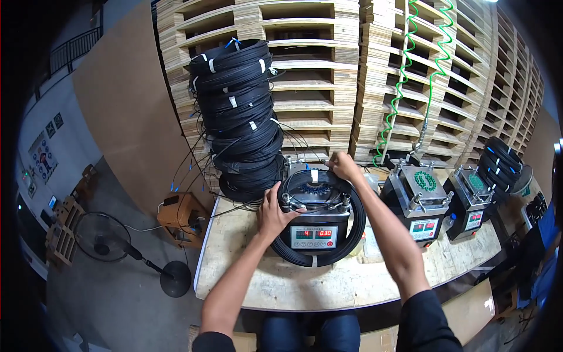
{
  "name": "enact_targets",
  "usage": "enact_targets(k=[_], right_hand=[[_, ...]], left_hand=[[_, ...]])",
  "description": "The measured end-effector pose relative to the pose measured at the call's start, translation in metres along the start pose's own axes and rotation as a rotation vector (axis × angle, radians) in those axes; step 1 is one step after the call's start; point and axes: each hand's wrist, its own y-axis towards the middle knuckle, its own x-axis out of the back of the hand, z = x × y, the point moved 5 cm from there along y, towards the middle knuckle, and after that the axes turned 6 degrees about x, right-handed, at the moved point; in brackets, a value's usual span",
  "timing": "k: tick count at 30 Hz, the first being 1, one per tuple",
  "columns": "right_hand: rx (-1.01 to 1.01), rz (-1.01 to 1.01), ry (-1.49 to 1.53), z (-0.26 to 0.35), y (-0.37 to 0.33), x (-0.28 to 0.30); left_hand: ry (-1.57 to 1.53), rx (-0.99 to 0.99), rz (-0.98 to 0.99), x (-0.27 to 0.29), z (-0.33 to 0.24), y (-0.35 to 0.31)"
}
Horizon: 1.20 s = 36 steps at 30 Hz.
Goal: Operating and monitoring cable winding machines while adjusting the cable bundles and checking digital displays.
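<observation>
A coil of black cable point(356, 234) hangs around the front of a metal-topped machine point(315, 218) with a red digital display. White ties bind the coil at top and bottom. My left hand point(273, 212) rests against the coil and the machine's front left corner, thumb stretched toward the middle, fingers apart from it. At the back right corner, my right hand point(346, 166) has its fingers pressed together in a pinch; what is between them is too small to tell. Blue-tipped cable ends point(315, 189) ring the plate on the machine's top.
A tall stack of black cable coils point(237, 129) stands left of the machine, loose ends sticking out. Two similar machines point(417, 196) point(471, 199) stand to the right, with more coils point(498, 167) beyond. Wooden pallets point(305, 76) rise behind the table point(252, 287). A fan point(176, 278) stands at left.
</observation>
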Motion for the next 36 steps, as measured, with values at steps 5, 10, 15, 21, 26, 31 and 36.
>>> enact_targets(k=[5,10,15,21,26,31,36], right_hand=[[-0.124,-0.322,0.268,-0.02,-0.047,0.006],[-0.067,-0.456,0.224,0.011,-0.059,0.011],[-0.071,-0.466,0.34,0.013,-0.062,0.016],[-0.102,-0.458,0.35,0.011,-0.064,0.016],[-0.126,-0.444,0.345,0.011,-0.062,0.016],[-0.113,-0.451,0.341,0.012,-0.061,0.016],[-0.116,-0.429,0.343,0.017,-0.062,0.016]], left_hand=[[-0.279,0.037,0.7,0.01,0.025,0.046],[-0.22,0.028,0.774,0.012,0.006,0.119],[0.097,0.012,0.575,-0.049,-0.029,0.162],[0.495,0.159,0.768,-0.094,-0.05,0.172],[0.576,0.168,0.731,-0.105,-0.055,0.176],[0.624,0.064,0.827,-0.12,-0.053,0.185],[0.679,0.025,0.909,-0.121,-0.048,0.188]])
